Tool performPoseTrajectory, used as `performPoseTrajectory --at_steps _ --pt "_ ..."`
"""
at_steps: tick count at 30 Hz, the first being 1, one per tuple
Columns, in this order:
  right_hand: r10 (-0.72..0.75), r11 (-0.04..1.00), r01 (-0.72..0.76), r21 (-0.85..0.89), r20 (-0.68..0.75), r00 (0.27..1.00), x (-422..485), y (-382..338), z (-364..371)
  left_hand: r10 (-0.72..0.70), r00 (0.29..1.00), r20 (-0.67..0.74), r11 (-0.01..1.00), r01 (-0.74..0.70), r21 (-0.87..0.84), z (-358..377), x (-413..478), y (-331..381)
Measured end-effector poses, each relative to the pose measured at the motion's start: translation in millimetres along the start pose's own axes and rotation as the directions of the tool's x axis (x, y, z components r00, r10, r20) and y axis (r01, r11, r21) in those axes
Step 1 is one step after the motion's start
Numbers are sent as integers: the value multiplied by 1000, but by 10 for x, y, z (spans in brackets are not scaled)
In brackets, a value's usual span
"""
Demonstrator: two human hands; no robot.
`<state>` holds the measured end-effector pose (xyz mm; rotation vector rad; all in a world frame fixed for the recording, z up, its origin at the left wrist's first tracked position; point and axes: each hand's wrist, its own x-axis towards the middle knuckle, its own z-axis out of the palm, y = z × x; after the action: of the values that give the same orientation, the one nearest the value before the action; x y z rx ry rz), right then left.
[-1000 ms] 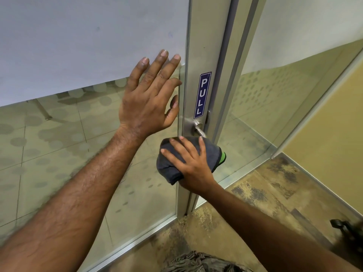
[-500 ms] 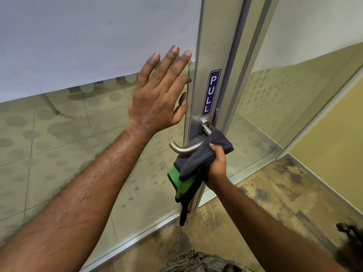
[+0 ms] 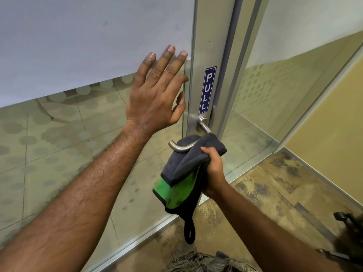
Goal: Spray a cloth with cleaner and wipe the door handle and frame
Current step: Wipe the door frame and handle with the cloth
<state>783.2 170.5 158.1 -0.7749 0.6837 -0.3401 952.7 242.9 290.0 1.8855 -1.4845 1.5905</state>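
Your cloth (image 3: pixel 184 173) is dark grey on one face and bright green on the other, with black edging and a black loop. The door handle (image 3: pixel 180 148) and door frame (image 3: pixel 204 36) are silver. The PULL sign (image 3: pixel 208 89) is blue with white letters. Grey dots pattern the glass door (image 3: pixel 59 138); the floor (image 3: pixel 265 189) is mottled tan.

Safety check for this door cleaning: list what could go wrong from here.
The cloth, bunched in the right hand, hangs loose under the handle; its loop could snag the lever's free end. The left hand, flat on the glass door, may leave fresh prints there.
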Motion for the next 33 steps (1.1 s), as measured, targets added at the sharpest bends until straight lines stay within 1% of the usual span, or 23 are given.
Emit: performPoseTrajectory --at_steps 1,2,4,5,6,8,10,11,13,14,16,18,19,22,25,27,28,30,31,33 --pt "-29 995 27 -94 -26 999 -8 23 -21 3 1000 0 1000 -3 1 -1 0 0" --pt "-104 982 93 -166 -63 993 -2 60 -34 4 1000 3 1000 -4 3 -1 0 -4" --pt "-302 924 257 -283 -128 945 -4 135 -6 -2 1000 11 1000 2 8 -5 0 -10" --pt "-377 897 319 -307 -153 914 -16 165 15 -4 1000 13 1000 4 6 -10 0 -8" --pt "-422 884 359 -301 -178 889 -24 185 34 -3 1000 14 1000 3 3 -17 1 -6" --pt "-460 876 400 -269 -216 861 -21 198 46 3 1000 19 1000 -3 0 -29 7 1" --pt "-527 835 462 -301 -192 828 14 155 64 4 1000 28 1000 -4 4 -36 9 -1" --pt "-572 794 495 -354 -159 804 40 103 77 1 1000 30 1000 -2 7 -36 6 -3" --pt "-630 684 514 -518 -64 774 121 -49 133 -1 1000 28 1000 1 11 -31 3 -4" --pt "-644 602 503 -619 -5 765 174 -123 165 0 1000 28 1000 0 10 -31 3 -3" --pt "-681 394 462 -794 85 727 245 -217 215 1 1000 26 1000 -2 5 -29 1 0" --pt "-718 218 403 -889 133 683 244 -243 252 2 1000 21 1000 -3 13 -26 1 -2" --pt "-717 144 373 -917 164 678 225 -235 268 1 1000 21 1000 -2 21 -27 -1 -1" --pt "-693 -31 346 -938 270 669 169 -162 309 -1 1000 30 1000 0 29 -30 0 2" --pt "-674 -141 366 -920 360 645 144 -129 345 -9 999 33 999 8 32 -35 3 -6" --pt "-634 -242 376 -895 439 637 110 -81 357 -11 999 34 1000 11 24 -40 9 7" --pt "-615 -310 385 -869 492 616 92 -29 370 -10 999 33 1000 9 23 -44 10 11" --pt "-588 -446 396 -803 596 546 65 114 407 -9 999 35 1000 8 27 -50 13 9" --pt "-579 -495 391 -776 630 517 64 182 423 -11 999 38 1000 9 28 -55 15 6" --pt "-567 -553 372 -746 664 488 96 243 431 -11 999 39 1000 10 28 -59 18 6"
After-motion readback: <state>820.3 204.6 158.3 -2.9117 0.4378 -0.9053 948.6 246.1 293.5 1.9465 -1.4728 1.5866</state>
